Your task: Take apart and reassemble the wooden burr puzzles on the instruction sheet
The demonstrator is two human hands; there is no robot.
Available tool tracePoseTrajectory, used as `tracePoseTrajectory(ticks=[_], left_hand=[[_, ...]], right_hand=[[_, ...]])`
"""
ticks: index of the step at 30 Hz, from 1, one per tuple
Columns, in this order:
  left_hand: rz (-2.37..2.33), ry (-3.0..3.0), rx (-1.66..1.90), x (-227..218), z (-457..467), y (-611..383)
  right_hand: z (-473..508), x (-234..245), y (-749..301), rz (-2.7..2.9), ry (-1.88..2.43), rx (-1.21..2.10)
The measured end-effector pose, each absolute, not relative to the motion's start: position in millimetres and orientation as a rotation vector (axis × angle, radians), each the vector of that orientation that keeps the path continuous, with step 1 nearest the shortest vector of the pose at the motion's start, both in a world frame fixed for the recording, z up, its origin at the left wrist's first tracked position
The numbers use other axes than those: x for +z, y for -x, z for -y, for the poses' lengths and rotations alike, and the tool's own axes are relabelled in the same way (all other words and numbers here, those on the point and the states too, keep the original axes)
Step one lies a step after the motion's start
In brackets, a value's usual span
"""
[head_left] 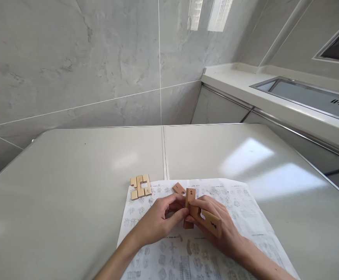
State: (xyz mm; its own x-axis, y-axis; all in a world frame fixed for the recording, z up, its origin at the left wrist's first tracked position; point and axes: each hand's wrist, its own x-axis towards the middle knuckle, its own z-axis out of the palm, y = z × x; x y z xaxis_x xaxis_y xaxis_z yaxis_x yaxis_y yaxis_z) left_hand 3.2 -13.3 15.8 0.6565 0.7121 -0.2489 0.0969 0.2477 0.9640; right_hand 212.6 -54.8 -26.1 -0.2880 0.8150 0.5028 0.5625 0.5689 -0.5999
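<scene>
My left hand point(160, 221) pinches an upright reddish-brown wooden puzzle piece point(191, 194) marked 2, with thumb and fingers at its left side. In my right hand point(226, 229) is a second brown wooden puzzle piece point(213, 224), notched and bearing a dark mark that looks like a 3. The two pieces meet crosswise between my fingers; how far they interlock is hidden. Just behind them, a third brown piece point(177, 188) marked 1 lies on the printed paper sheet point(254, 217).
Several pale wooden notched pieces point(140, 187) lie side by side at the sheet's upper left corner. The sheet rests on a light folding table point(70, 186) with a centre seam. A grey tiled wall point(114, 58) stands behind, and a white counter point(230, 81) runs along the right.
</scene>
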Motion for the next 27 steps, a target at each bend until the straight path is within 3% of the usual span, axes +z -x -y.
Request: tracePoseTrajectory(ticks=[27], left_hand=[[-0.791, -1.319, 0.443, 14, 13, -1]], right_hand=[[60, -18, -209, 1.982, 1.056, 0.515]])
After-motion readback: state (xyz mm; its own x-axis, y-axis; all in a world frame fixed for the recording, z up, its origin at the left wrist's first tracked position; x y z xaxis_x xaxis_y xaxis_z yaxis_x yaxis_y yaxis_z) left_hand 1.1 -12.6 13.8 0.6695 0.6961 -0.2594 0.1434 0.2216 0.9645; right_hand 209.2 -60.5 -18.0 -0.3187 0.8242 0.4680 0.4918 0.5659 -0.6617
